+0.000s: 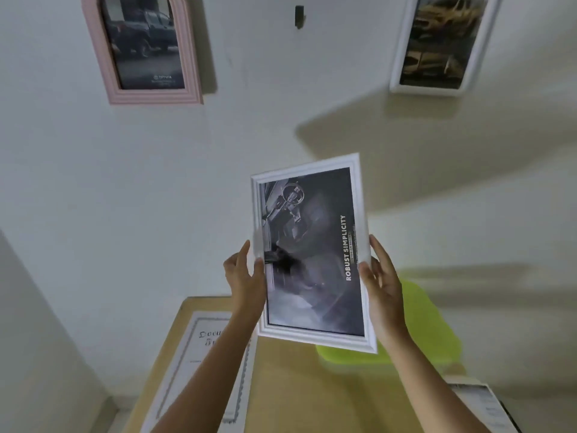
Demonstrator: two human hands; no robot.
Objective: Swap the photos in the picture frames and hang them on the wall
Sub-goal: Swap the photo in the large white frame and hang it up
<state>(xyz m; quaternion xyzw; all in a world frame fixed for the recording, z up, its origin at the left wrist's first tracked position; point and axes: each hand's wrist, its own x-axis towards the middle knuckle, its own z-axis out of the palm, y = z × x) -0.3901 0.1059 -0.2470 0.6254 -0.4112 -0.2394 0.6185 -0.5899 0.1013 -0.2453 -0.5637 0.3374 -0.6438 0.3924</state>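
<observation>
I hold a white picture frame (359, 189) in the air in front of the wall, tilted, with a dark car-interior photo reading "ROBUST SIMPLICITY" in it. My left hand (245, 273) grips its left edge, thumb on the front. My right hand (379, 276) grips its right edge the same way. On the wall above hang a pink arched frame (103, 57) with a dark pickup photo at the left and a white frame (398, 57) with a golden car photo at the right. Between them a small dark hook (299, 16) sticks out of the wall.
Below my arms stands a tan table (296, 385). A white document with an ornate border (199, 364) lies on its left part. A lime-green plastic lid or box (421, 323) sits at its right, and printed papers (487, 404) lie at the lower right.
</observation>
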